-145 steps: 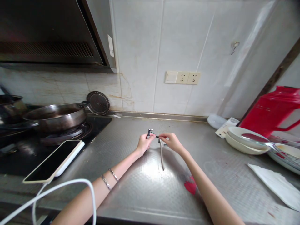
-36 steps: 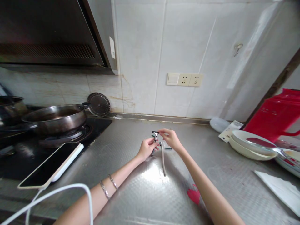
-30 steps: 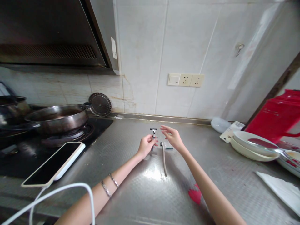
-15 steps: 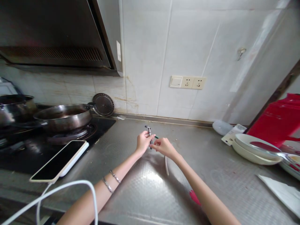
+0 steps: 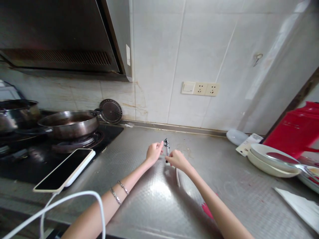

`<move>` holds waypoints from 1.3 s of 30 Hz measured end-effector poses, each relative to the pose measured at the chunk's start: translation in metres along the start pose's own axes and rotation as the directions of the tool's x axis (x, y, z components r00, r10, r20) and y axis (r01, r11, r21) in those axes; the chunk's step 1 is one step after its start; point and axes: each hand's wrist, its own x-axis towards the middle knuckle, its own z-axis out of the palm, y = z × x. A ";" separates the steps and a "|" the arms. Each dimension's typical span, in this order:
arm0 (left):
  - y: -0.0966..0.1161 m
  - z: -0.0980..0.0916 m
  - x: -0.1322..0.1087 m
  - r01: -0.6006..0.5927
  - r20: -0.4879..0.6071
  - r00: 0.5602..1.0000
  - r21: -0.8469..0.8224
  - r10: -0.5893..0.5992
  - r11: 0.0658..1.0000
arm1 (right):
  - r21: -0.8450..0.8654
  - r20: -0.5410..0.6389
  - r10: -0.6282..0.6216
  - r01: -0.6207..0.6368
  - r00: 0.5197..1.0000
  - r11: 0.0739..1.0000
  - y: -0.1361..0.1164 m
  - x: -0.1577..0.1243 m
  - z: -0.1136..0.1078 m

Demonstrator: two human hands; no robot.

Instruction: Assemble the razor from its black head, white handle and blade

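A slim black-and-silver rod (image 5: 167,150) with a bent black head stands nearly upright above the steel counter. I cannot make out its exact kind. My right hand (image 5: 178,159) is closed, pinching the rod near its dark lower end. Just left of the rod is my left hand (image 5: 154,152), its thumb and fingers apart, fingertips close to the bent head. Whether they touch it I cannot tell. From beneath my right hand a thin pale strip (image 5: 177,178) curves along the counter. Something pink-red (image 5: 207,210) lies partly behind my right forearm.
A phone (image 5: 65,171) with a white cable (image 5: 72,195) lies at the left by the stove, where a steel pan (image 5: 71,127) and a pot (image 5: 21,118) stand. To the right are stacked white bowls (image 5: 270,162), a red container (image 5: 294,129) and white paper (image 5: 299,205).
The rod has shifted right and slightly nearer, away from my left hand's fingers, which have loosened. My right hand now grips its lower part. The green bit between my hands no longer shows.
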 end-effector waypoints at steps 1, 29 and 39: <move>-0.001 -0.002 0.001 0.007 -0.013 1.000 0.005 -0.007 1.000 | 0.040 0.062 0.042 -0.045 0.997 0.998 0.004 0.001 -0.003; -0.011 -0.014 0.014 0.001 0.006 1.000 0.027 -0.001 1.000 | 0.236 0.240 0.121 -0.179 0.963 0.955 0.030 0.006 -0.015; -0.033 -0.008 0.063 -0.392 0.363 0.908 0.564 0.208 0.727 | 0.299 -0.279 0.204 -0.117 0.938 0.947 0.095 0.022 -0.032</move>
